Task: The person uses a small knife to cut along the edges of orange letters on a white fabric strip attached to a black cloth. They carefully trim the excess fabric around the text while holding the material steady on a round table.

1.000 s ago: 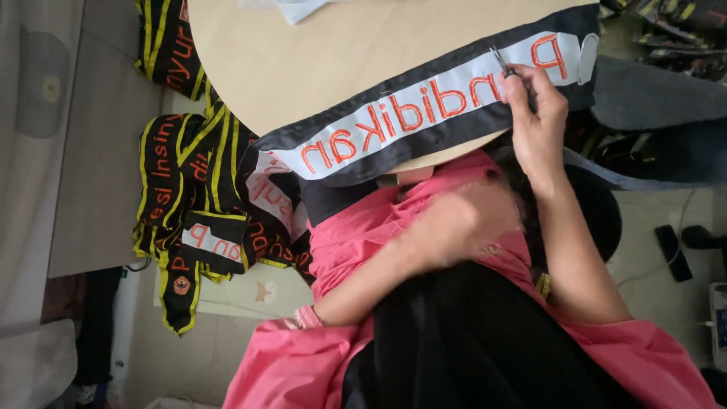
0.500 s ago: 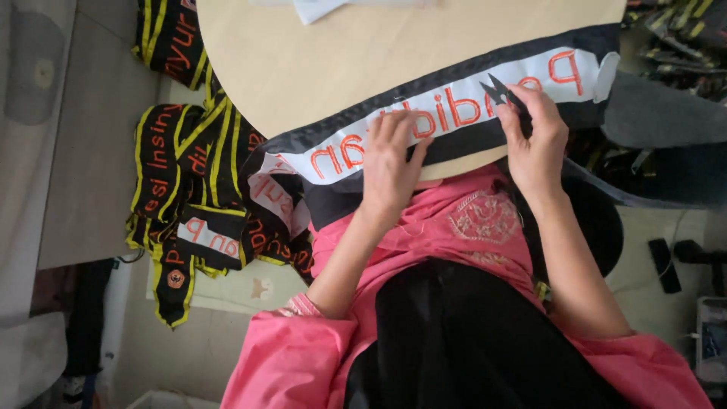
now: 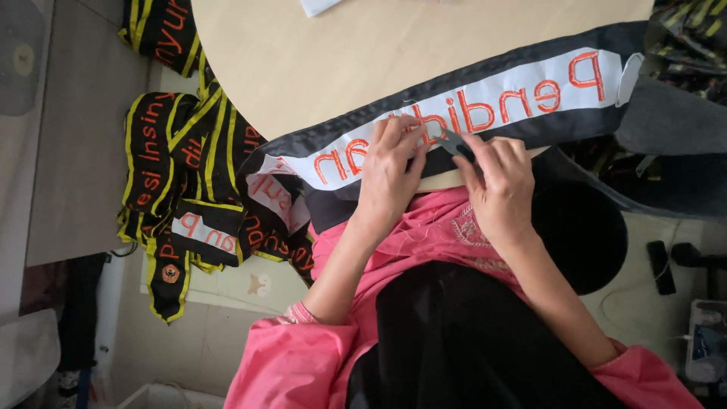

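Observation:
A long black sash [image 3: 530, 121] with a white strip of orange stitched letters lies across the near edge of a round, light wooden table [image 3: 363, 60]. My left hand [image 3: 388, 168] presses flat on the sash's white strip near its middle. My right hand [image 3: 496, 182] is close beside it, pinching a small grey metal cutting tool [image 3: 453, 142] whose tip touches the sash's lower black border. Both hands rest above my lap, which is covered in pink and black cloth.
A heap of black sashes with yellow edging and orange letters [image 3: 189, 182] lies on the floor at the left, reaching up past the table edge. A white sheet [image 3: 322, 6] sits at the table's far side. Dark clutter, a black round seat [image 3: 587, 235] and cables fill the right.
My left hand rose from my lap onto the sash. My right hand slid with the tool from the sash's right end leftward to its middle, close to the left hand.

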